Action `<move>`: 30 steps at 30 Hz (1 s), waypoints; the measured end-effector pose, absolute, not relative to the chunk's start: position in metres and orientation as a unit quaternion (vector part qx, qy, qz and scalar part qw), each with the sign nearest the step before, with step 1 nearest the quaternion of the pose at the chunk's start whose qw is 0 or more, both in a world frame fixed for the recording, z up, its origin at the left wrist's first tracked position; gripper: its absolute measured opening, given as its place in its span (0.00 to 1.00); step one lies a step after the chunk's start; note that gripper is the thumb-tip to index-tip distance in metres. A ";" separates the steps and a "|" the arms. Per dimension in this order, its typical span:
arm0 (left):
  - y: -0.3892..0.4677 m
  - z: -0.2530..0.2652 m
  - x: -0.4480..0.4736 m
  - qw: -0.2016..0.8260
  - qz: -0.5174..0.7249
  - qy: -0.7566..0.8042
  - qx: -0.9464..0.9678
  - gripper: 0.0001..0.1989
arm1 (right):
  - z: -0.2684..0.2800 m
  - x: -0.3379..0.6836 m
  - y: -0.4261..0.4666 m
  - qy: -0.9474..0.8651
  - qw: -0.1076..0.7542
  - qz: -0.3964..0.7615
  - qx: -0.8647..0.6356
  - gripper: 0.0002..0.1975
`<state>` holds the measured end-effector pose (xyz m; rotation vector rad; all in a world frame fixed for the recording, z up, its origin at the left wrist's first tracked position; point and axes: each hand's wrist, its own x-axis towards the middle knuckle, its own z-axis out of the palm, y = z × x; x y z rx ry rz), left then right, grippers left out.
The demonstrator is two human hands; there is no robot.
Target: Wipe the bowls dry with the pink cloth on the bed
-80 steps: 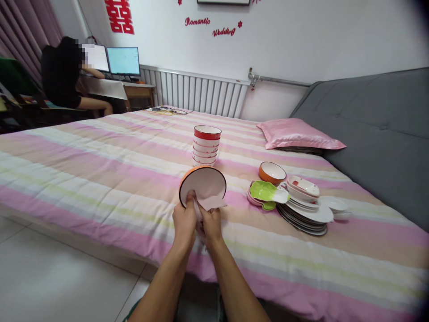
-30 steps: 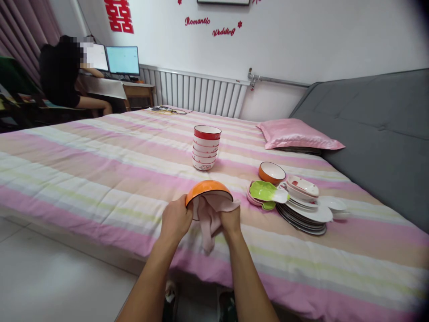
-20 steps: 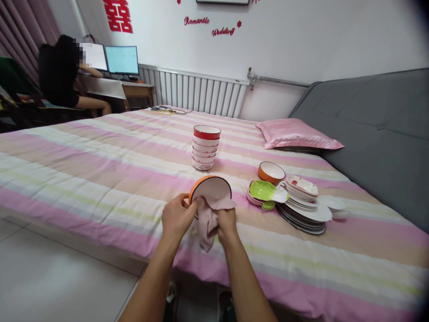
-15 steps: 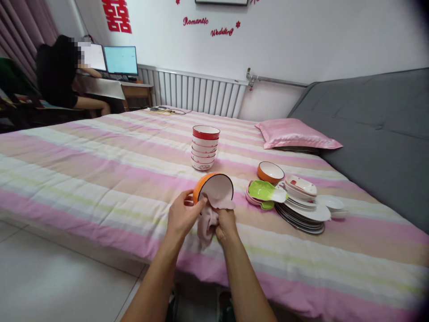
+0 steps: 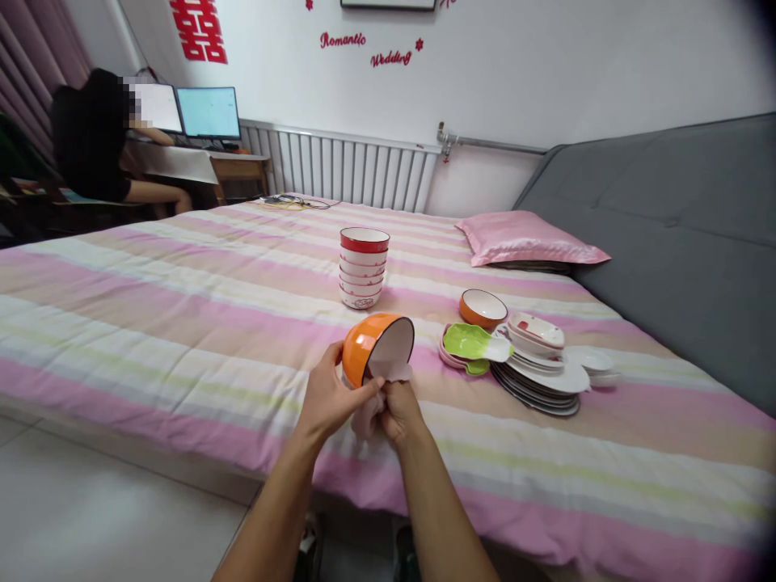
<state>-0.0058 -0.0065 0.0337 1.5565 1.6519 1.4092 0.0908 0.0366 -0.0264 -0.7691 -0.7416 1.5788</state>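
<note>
Grips an orange bowl in the left hand, just above the near edge of a striped bed, with thumb at the rim and fingers around the outside. Tips it sideways, white mouth toward the right. Pinches a pale pink cloth in the right hand at the lower rim, with one flap against the white inside and more hanging below; hard to tell exactly how those fingertips close. Has at right, on the bed, a stack of plates topped with small dishes, a green leaf-shaped dish just beside, and behind these a second orange bowl, upright. Has beyond the held bowl a stack of red-and-white bowls; farther back, a pink pillow, tangled cables, a radiator, and, far left, two monitors near a seated person in black.
</note>
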 end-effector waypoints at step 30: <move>-0.013 0.041 -0.029 0.286 0.414 0.633 0.588 0.21 | -0.022 0.116 0.046 -0.466 0.535 0.589 -0.387 0.16</move>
